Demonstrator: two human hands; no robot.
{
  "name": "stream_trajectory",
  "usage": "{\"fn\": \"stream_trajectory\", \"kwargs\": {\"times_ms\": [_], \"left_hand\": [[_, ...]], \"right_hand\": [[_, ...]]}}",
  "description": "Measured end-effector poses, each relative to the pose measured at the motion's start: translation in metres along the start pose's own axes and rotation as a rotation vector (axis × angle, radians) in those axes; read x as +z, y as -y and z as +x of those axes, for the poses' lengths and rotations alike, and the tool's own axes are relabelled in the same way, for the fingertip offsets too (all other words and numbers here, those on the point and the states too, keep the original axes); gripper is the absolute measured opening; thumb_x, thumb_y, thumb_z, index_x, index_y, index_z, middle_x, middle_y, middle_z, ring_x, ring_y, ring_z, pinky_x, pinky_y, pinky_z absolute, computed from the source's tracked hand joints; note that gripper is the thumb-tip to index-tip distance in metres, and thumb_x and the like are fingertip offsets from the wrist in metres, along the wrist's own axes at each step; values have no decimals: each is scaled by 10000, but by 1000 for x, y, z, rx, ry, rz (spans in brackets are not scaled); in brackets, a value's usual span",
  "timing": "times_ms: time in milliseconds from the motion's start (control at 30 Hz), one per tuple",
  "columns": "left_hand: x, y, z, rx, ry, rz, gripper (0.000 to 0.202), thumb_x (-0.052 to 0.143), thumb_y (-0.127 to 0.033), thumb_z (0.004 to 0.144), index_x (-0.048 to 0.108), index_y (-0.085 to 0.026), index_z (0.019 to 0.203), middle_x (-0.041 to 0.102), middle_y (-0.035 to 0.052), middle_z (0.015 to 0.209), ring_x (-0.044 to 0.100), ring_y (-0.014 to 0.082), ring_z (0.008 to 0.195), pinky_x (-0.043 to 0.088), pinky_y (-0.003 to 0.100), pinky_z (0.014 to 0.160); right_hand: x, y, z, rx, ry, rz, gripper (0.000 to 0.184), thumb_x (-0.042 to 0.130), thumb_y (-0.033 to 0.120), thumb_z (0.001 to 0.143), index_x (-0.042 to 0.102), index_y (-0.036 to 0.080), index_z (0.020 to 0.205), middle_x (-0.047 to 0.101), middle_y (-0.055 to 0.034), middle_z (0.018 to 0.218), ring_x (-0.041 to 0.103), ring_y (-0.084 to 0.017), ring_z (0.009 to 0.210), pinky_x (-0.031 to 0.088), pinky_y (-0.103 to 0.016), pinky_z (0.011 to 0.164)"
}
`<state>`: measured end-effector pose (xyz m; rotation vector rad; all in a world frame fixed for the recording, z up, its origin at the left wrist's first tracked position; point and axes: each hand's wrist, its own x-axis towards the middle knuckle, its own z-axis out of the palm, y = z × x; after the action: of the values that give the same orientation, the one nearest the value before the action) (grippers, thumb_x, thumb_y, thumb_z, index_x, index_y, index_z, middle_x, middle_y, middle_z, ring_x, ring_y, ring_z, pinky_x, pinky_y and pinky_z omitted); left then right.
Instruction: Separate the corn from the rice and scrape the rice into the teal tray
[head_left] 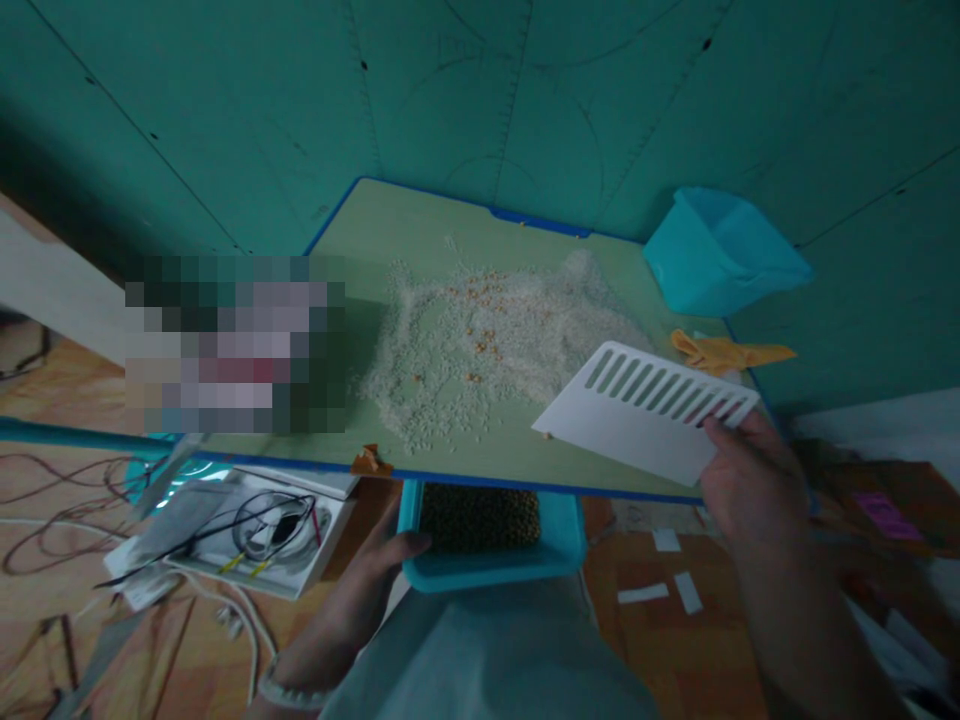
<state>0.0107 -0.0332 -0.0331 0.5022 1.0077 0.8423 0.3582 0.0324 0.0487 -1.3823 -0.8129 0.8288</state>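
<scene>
My right hand point(750, 480) grips a white slotted plastic scraper point(645, 410) by its near right corner, holding it flat just above the small green table point(420, 225). A spread of white rice mixed with orange-yellow grains point(480, 340) covers the table's middle, left of the scraper. My left hand point(375, 570) holds the left rim of a turquoise tray point(491, 570) filled with dark greenish beans, kept under the table's near edge over my lap.
A turquoise tub point(720, 250) stands tilted at the table's far right corner, with a yellow cloth point(724, 352) beside it. A box holding coiled cables point(262, 530) lies on the floor to the left. A blurred patch covers the table's left side.
</scene>
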Motion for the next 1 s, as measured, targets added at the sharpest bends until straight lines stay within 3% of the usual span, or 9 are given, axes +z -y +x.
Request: {"fn": "stream_trajectory", "kwargs": {"times_ms": [167,367,567,733,833,1000], "left_hand": [[9,-7,-2,-20,-18,-14,671,666,-287,728,607,-249,1395,723,27,1337,514,395,1341,384,483,1104],[10,-7,0,-7,-29,-15,727,673,-257,690,587,-263,1412,712,23,1355,468,397,1390,439,476,1050],[3,-4,-2,10,-20,-14,691,660,-252,717,596,-251,1405,745,31,1297,485,377,1380,419,466,1080],[-7,-2,-8,7,-49,-66,683,683,-260,713,612,-262,1392,746,30,1299,523,374,1351,416,460,1096],[-15,-1,-11,-9,-102,-81,699,711,-272,690,620,-258,1383,754,39,1285,564,386,1310,436,470,1078],[-26,2,-11,-23,-154,-81,648,737,-289,684,666,-237,1326,764,56,1263,602,393,1262,448,476,1061]], "right_hand": [[0,-3,-18,90,8,13,287,805,341,679,733,273,948,766,-51,1040,678,-315,1092,464,-552,1046],[16,3,-31,127,80,24,221,799,359,672,724,279,863,769,-62,944,698,-324,975,500,-562,965],[63,17,-1,-35,96,64,185,754,311,684,676,295,851,738,-24,927,678,-307,1028,511,-520,955],[97,10,31,-111,167,87,185,749,301,667,642,277,816,713,-7,889,674,-286,1006,521,-479,905],[106,5,37,-119,189,65,187,736,306,676,628,272,825,703,2,864,674,-272,977,522,-460,870],[103,8,32,-50,234,37,162,728,304,678,643,256,807,698,-4,802,678,-270,899,527,-459,840]]}}
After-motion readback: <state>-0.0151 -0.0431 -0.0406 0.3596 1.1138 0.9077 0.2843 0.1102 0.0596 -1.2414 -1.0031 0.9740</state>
